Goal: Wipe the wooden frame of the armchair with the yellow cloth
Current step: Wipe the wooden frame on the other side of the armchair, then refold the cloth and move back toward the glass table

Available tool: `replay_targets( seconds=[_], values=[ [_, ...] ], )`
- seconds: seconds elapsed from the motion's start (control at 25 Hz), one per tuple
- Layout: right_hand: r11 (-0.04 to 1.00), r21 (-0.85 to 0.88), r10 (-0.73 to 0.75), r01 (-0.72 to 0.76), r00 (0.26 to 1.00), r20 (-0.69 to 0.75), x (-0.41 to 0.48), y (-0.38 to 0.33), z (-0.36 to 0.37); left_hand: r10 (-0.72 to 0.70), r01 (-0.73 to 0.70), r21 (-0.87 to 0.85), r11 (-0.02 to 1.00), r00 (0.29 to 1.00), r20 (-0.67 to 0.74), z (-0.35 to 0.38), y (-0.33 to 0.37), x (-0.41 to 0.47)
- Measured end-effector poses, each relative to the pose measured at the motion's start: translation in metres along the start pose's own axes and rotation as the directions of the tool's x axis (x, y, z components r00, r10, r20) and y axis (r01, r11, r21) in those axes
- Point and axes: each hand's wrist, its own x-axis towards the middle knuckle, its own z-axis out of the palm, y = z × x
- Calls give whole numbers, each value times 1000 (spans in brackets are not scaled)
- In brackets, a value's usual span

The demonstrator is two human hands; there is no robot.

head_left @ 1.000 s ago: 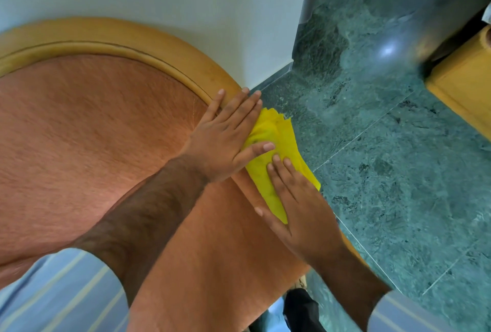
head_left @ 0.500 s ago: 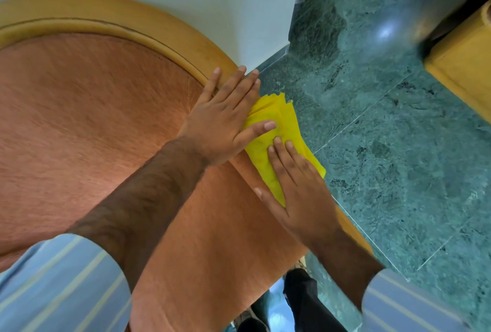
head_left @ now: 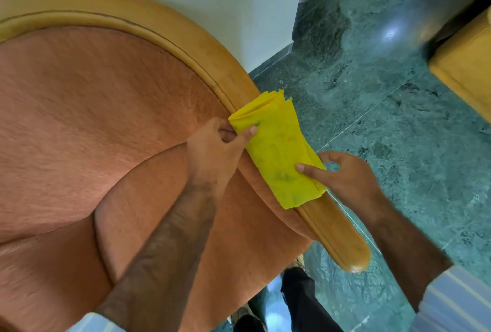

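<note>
Looking down over the armchair, I see the yellow cloth (head_left: 279, 153) draped across the wooden frame (head_left: 186, 41) at the point where the curved back rail runs down into the armrest. Its folded length follows the rail, from the upper left toward the lower right. My left hand (head_left: 212, 150) pinches the cloth's inner edge between thumb and fingers, on the side of the orange upholstery (head_left: 93, 105). My right hand (head_left: 348, 180) grips the outer edge, thumb on top and fingers curled under on the floor side. So the two hands straddle the rail with the cloth stretched between them.

What matters for the coming move is the rail's long axis. Bare wood runs from the cloth's lower edge down toward me to the rounded armrest tip (head_left: 353, 260), and up and leftward along the arch of the back. My right hand sits nearer the armrest tip, my left nearer the arch. I judge the next stroke should slide along that axis, not across it. The green marble floor (head_left: 398, 119) lies beyond the rail.
</note>
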Motion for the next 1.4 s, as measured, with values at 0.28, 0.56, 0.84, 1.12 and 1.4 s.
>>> replay_targets(
  seconds=[0.28,0.56,0.84,1.12,1.4],
  values=[
    [932,333,-134,141,990,-43,-32,-38,4,-167,180,-592,785,983,77,-34,-5,-25],
    [809,588,-291,-16,858,423,-85,-133,77,-258,7,-808,589,949,-180,-163,-92,-126],
    [940,302,-338,161,584,738,-195,-216,245,-656,-137,-918,371,661,-364,-240,-215,-322],
    [915,9,-43,402,77,996,-369,-168,396,-936,-276,-911,307,83,-341,-209,-295,-541],
    [572,-72,234,817,-78,969,-469,-3,489,-940,-329,-918,221,-322,-111,-77,-335,-674]
  ],
)
